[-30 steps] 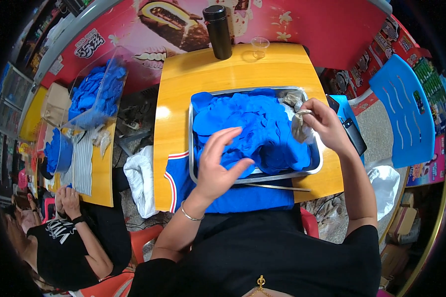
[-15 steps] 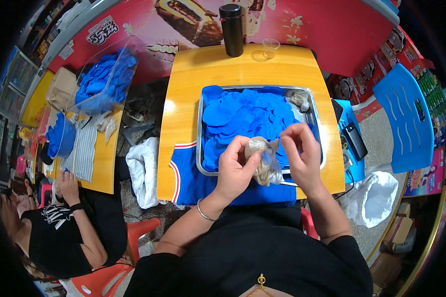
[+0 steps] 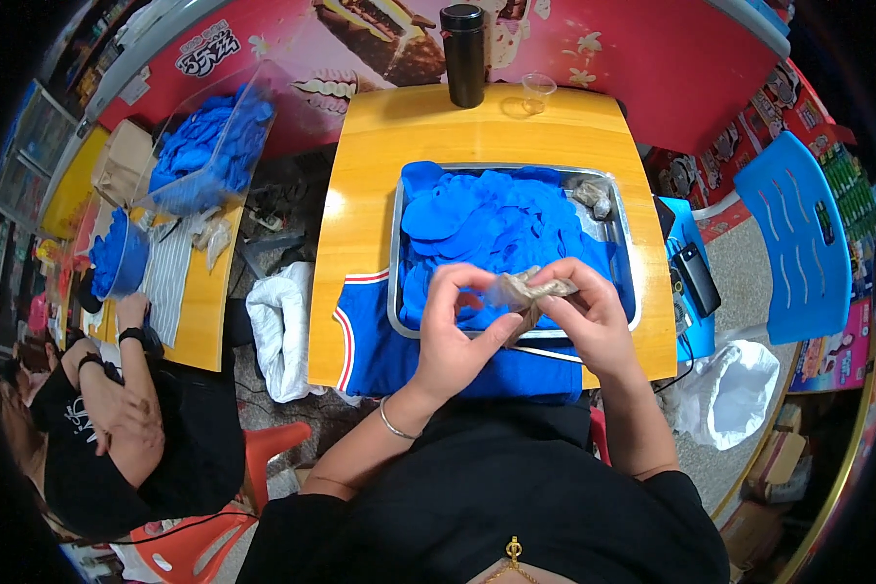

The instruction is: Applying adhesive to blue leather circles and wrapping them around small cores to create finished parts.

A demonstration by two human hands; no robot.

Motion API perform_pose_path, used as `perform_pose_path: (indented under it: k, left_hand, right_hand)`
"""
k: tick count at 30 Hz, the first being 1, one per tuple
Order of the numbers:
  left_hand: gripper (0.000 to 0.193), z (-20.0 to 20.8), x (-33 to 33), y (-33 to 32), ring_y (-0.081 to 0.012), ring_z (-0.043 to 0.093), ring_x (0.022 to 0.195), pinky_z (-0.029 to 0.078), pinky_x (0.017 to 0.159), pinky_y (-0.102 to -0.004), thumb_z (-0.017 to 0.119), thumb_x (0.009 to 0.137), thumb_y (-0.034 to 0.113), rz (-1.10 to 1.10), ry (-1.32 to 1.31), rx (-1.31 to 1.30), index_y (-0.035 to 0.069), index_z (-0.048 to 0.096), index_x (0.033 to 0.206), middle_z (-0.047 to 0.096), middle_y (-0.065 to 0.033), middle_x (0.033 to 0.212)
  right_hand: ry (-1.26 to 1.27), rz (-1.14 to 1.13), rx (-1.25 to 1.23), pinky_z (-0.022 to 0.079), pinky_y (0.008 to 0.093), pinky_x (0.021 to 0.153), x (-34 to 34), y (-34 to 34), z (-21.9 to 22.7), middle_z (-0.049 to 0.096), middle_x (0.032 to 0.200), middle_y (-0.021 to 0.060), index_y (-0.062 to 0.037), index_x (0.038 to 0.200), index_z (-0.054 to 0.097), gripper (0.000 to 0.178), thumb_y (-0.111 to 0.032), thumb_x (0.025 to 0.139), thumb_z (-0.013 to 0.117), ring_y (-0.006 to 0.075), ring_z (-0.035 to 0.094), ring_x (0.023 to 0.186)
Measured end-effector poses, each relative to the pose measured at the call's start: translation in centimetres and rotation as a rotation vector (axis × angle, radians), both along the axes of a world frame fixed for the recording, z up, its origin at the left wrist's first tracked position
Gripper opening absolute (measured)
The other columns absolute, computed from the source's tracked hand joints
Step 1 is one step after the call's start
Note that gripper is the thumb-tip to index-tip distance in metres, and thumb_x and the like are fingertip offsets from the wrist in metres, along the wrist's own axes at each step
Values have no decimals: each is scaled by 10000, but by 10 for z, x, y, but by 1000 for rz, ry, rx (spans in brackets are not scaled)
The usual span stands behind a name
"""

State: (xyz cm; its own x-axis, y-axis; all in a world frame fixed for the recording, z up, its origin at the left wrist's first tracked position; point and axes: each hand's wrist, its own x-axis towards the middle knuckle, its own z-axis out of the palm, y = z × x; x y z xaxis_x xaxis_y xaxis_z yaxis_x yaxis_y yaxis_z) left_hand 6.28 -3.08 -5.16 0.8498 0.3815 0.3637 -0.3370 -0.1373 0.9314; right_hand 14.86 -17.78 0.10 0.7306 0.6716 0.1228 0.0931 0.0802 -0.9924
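Observation:
A small see-through plastic bag (image 3: 533, 288) with something brownish in it is held up over the near edge of a metal tray (image 3: 637, 292). My right hand (image 3: 594, 316) pinches one end of it between thumb and fingers. Curled round the other side, my left hand (image 3: 450, 336) has its thumb and fingertips at the bag. What the bag contains is too crumpled to make out. Beneath my hands, the tray is heaped with flat, rounded blue fabric pieces (image 3: 496, 219). In its far right corner lies another similar bag (image 3: 591, 195).
Blue cloth with striped trim (image 3: 360, 336) lies under the tray on the yellow table (image 3: 360, 136). A black flask (image 3: 464, 58) and plastic cup (image 3: 538, 92) stand at the back. At left, a person (image 3: 131, 438) sits by a bin of blue pieces (image 3: 214, 146). A blue chair (image 3: 793, 234) stands right.
My right hand has come in to grip the bag, which has turned from hanging down to lying sideways between both hands. The person at left has drawn their arms back and crossed them.

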Motion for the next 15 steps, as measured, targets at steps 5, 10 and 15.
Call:
perform_pose_path:
  k: [5,10,15]
  left_hand:
    - [469,7,2,-2,-150,523,1015,428,868,-277,682,807,162,-478,118,-539,42,431,1184,526,-53,1089]
    - [405,8,1,-2,-120,517,1004,425,856,-254,641,835,111,-473,170,-714,35,430,1173,529,-63,1092]
    - [373,8,0,-3,-119,512,981,428,852,-260,598,821,-4,-241,74,-437,22,425,1151,514,-69,1053]
  right_hand:
    - [254,148,240,417,253,807,4,-4,-3,504,959,36,-43,951,465,206,68,781,498,110,503,922]
    - [292,144,280,414,261,814,4,-6,-8,499,967,40,-42,1015,462,260,55,778,507,114,496,925]
    - [504,94,157,426,247,816,2,-2,-6,544,1022,64,-10,1197,461,346,-77,862,520,112,520,929]
